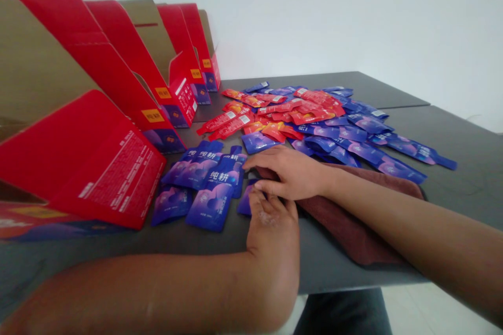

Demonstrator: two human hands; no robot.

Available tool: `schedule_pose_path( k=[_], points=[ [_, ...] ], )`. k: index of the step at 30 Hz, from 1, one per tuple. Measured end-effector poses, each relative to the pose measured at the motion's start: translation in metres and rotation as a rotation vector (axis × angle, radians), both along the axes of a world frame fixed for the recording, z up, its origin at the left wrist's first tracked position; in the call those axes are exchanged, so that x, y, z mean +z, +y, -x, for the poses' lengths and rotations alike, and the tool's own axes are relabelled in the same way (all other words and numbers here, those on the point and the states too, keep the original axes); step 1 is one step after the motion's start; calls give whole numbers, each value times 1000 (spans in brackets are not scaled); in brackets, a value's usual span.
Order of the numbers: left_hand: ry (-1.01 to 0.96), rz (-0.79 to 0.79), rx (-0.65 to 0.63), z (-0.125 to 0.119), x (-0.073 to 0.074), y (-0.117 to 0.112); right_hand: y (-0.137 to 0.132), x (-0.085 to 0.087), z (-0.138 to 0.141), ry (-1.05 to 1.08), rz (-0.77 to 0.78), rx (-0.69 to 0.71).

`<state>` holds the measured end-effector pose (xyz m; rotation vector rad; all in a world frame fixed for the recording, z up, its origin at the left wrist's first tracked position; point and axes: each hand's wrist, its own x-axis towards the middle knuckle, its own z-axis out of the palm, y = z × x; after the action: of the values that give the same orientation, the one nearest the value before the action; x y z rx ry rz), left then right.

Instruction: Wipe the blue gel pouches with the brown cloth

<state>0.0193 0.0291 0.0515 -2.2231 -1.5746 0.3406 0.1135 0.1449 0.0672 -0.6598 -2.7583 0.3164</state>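
Note:
My left hand (273, 217) is bent at the wrist with its fingers closed against a small blue-purple pouch (244, 201), which is partly hidden beneath it. Just above, my right hand (288, 170) reaches in over the left fingertips. Its thumb and index finger are apart, and I make out nothing held between them. To the left of both hands, several blue spouted pouches (210, 193) lie overlapping on the dark table (236, 254). A brown cloth (353, 230) is spread under my right forearm.
Open red cartons (121, 167) stand in a row along the left, flaps raised. Farther back is a heap of red pouches (302, 107) and more blue pouches (361, 141). A white wall (353, 15) rises behind the table.

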Motion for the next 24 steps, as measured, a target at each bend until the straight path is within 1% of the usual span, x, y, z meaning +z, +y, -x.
schedule_pose_path(
  k=[4, 6, 8, 11, 13, 15, 21, 23, 24],
  points=[
    [-18, 57, 5, 0, 0, 0, 7, -4, -2, -43, -21, -224],
    [-14, 75, -10, 0, -1, 0, 8, -5, -4, -49, -28, -278],
    [-10, 68, -20, 0, -1, -1, 8, -5, -4, -39, -24, -246],
    [-5, 25, -7, 0, -1, -2, 5, -4, -3, -12, -3, -110],
    [4, 9, -4, 0, -2, -2, 3, -4, -1, -10, 11, -54],
    [15, 8, -5, 0, -2, -2, 3, -3, -1, -17, 13, -66],
    [26, 41, -11, 0, -3, -2, 6, -5, -1, -58, -35, -264],
    [21, 41, -18, 0, -3, -2, 5, -4, -2, -70, -52, -264],
    [22, 33, -17, 0, -3, -2, 5, -4, -2, -69, -54, -235]
  ],
)
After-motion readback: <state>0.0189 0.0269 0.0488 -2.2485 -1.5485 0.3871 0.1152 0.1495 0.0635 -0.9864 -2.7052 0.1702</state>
